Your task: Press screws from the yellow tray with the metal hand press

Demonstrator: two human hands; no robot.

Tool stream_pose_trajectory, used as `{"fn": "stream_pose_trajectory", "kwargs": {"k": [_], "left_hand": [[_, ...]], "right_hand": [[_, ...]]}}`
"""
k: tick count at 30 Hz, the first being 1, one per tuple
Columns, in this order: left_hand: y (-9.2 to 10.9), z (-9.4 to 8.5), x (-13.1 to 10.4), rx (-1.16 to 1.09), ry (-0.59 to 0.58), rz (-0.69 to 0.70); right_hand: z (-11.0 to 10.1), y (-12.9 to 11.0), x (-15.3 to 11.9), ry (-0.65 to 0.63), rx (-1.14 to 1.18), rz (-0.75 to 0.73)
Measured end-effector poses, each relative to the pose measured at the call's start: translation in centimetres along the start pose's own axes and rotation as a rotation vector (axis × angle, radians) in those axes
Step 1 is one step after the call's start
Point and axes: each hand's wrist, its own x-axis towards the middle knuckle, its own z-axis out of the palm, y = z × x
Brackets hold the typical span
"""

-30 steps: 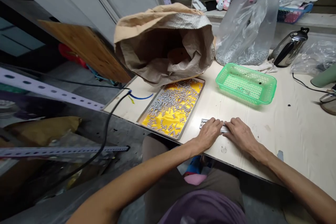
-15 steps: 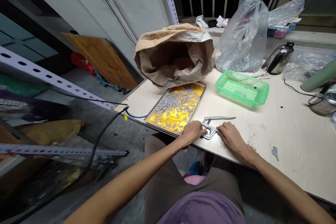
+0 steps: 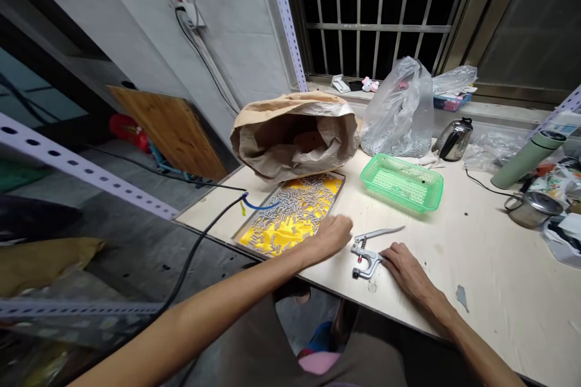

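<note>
Snap fastener pliers [image 3: 368, 259] lie on the table, with a grey handle, a spring and a C-shaped jaw with a red piece in it. My right hand [image 3: 407, 271] rests on the tabletop, its fingertips closed on the end of the pliers' lower handle. My left hand [image 3: 334, 236] is apart from the pliers, beside the right edge of a shallow tray [image 3: 338, 189]. Its fingers are curled closed, and whatever is in them is hidden. Many small metal pieces [image 3: 295, 208] are strewn over yellow material in the tray.
An open brown paper sack [image 3: 295, 133] stands behind the tray. To the right are a green plastic basket [image 3: 402, 184], a clear bag of metal parts [image 3: 397, 115], a kettle [image 3: 454, 140], a green flask [image 3: 526, 160] and a metal cup [image 3: 533, 210]. A black cable [image 3: 200, 242] crosses the table's left edge.
My left hand has let go of the pliers' jaw and moved left to the tray's edge. My right hand stays at the handle. The view has tilted upward.
</note>
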Motion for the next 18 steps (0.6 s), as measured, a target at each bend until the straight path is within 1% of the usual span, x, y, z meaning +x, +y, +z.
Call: {"fn": "stream_pose_trajectory", "kwargs": {"k": [1,2,3,4,5,6,7,8,9,11,13,15,16,18], "left_hand": [[0.8,-1.8,0.5,0.03,0.068,0.023],[1.5,-3.6,1.1,0.022,0.177,0.069],[2.0,-5.3,1.6,0.004,0.286,0.148],[2.3,-6.8,2.1,-0.011,0.375,0.175],[2.2,-7.9,2.5,-0.029,0.444,0.173],[1.8,-8.6,2.7,-0.045,0.486,0.165],[0.9,-8.8,2.9,-0.054,0.5,0.133],[-0.3,-8.6,2.8,-0.056,0.485,0.087],[-1.7,-8.0,2.6,-0.049,0.451,0.032],[-5.0,-6.1,2.0,-0.009,0.352,-0.099],[-8.3,-3.7,1.3,0.041,0.277,-0.198],[-10.8,-1.7,0.9,0.058,0.244,-0.221],[-11.7,-0.9,0.8,0.059,0.238,-0.214],[-12.9,0.1,0.8,0.06,0.232,-0.189]], "right_hand": [[0.0,0.2,-0.1,0.003,0.014,-0.003],[0.0,0.4,-0.1,0.005,0.027,-0.009],[0.1,0.5,-0.1,0.01,0.043,-0.02],[0.2,0.7,-0.1,0.021,0.062,-0.032],[0.3,0.8,-0.1,0.039,0.082,-0.046],[0.5,1.0,-0.1,0.06,0.101,-0.058],[0.7,1.2,-0.1,0.08,0.117,-0.069],[0.9,1.4,0.0,0.097,0.13,-0.078],[1.2,1.7,0.0,0.112,0.139,-0.085],[1.6,2.1,0.0,0.136,0.148,-0.102],[1.9,2.3,0.0,0.164,0.153,-0.119],[2.1,2.5,0.1,0.181,0.153,-0.129],[2.0,2.5,0.1,0.182,0.152,-0.131],[1.9,2.5,0.2,0.172,0.145,-0.134]]}}
